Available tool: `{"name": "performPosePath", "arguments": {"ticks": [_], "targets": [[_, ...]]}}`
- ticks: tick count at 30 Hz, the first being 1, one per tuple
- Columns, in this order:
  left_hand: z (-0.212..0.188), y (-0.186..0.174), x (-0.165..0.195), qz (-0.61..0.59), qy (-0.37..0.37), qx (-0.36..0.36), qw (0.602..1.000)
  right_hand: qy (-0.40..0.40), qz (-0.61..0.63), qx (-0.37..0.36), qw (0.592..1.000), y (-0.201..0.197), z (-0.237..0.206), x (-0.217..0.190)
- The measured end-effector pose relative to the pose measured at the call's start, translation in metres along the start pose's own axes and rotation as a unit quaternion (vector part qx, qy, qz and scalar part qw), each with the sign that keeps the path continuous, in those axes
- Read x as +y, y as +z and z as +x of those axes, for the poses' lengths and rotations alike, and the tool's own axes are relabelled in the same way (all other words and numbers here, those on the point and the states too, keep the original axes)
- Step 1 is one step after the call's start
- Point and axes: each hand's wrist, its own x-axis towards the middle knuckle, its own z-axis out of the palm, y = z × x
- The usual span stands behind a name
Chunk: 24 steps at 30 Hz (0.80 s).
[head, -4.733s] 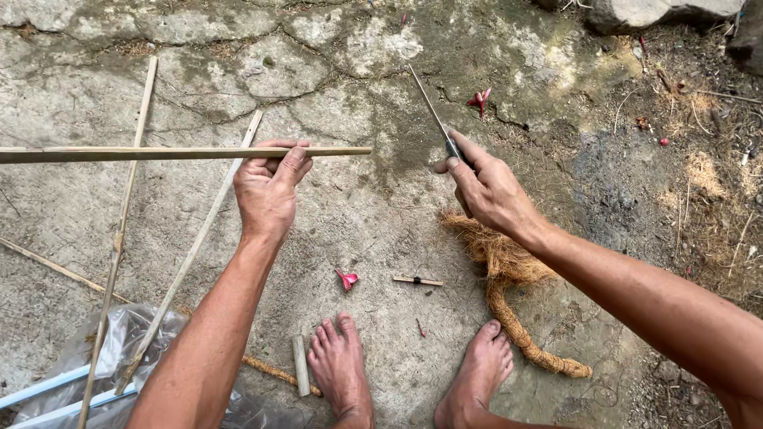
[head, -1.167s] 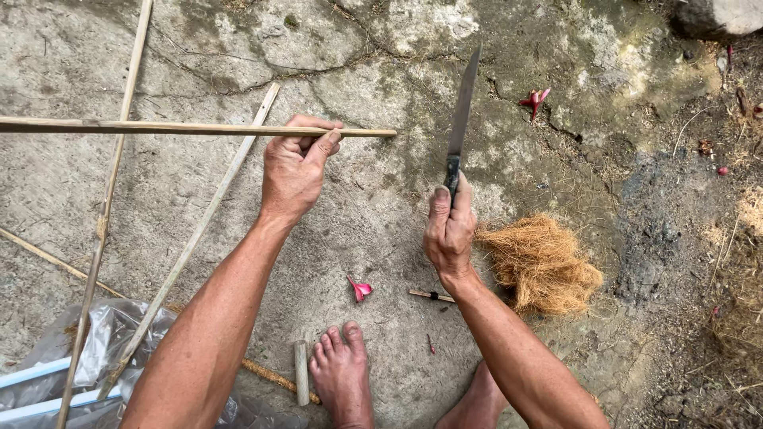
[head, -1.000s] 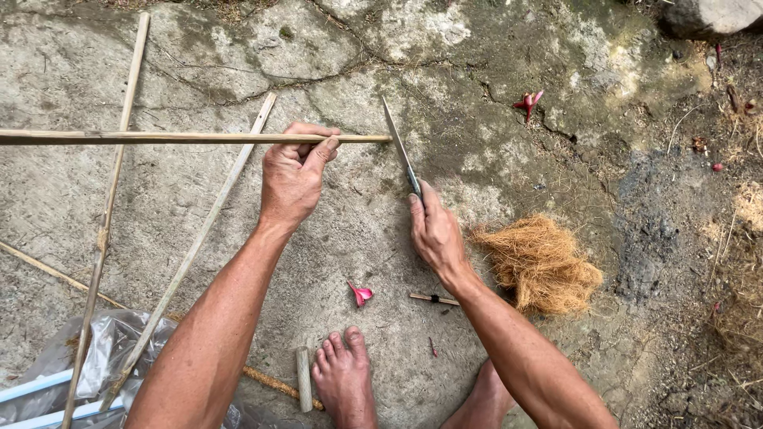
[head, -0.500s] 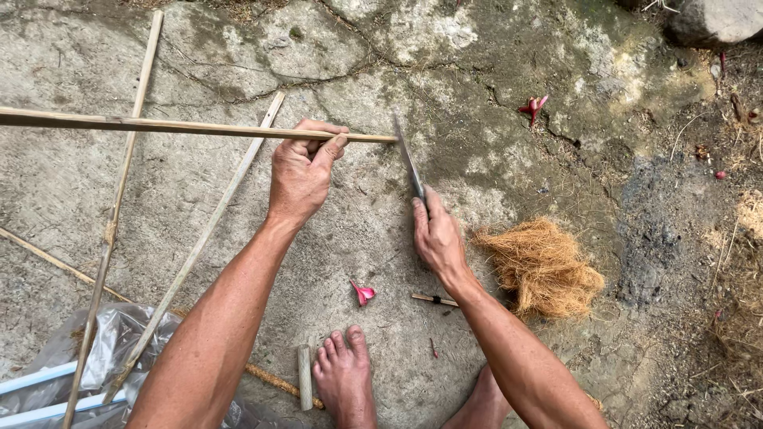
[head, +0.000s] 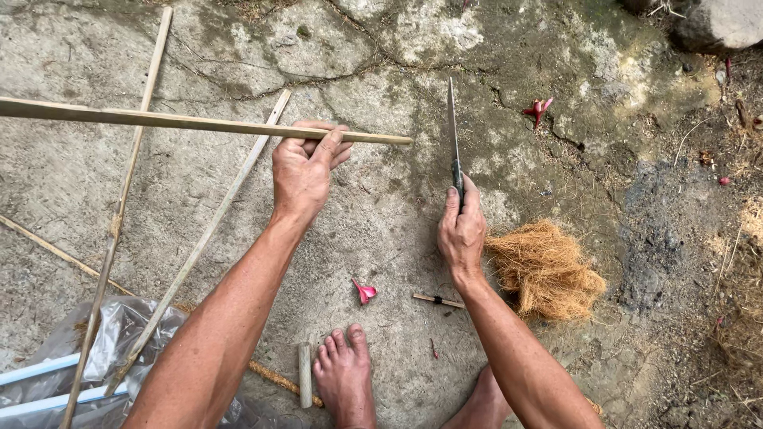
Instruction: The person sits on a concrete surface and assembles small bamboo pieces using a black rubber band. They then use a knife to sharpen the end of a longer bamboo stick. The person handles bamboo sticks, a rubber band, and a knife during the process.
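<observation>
Comparing with half a second ago, the knife (head: 454, 131) has been swung upright, so that its blade now points straight away from the person, just beyond the free end of the bamboo stick (head: 199, 123) and not touching it. A cut, judged from this, is not yet begun. The stick is gripped near its tip by the closed left hand (head: 304, 167), held level above the cracked ground (head: 381, 230). The knife handle is wrapped by the closed right hand (head: 462, 230). The stick looks thin, straight and pale.

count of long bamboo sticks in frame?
4: one held level in the left hand as the held stick; two slanted sticks on the ground; a thin one lower left. More may hide under the plastic sheet.
</observation>
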Motion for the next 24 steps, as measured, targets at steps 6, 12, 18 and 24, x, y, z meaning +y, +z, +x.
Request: {"name": "performPosePath", "arguments": {"ticks": [6,12,18,24], "targets": [[-0.007,0.003,0.012,-0.179,-0.065,-0.020,0.981,-0.160,-0.182,0.142,0.960,-0.026,0.018,-0.026],[-0.024,0.016,0.014,-0.213,-0.048,-0.092,0.972,0.073,0.374,-0.007,0.924,-0.036,0.037,-0.084],[-0.032,0.013,0.016,-0.217,-0.022,-0.121,0.968,0.121,0.492,-0.011,0.862,-0.039,0.052,-0.095],[-0.036,0.012,0.016,-0.212,-0.031,-0.111,0.970,0.136,0.508,-0.028,0.850,-0.037,0.049,-0.078]]}}
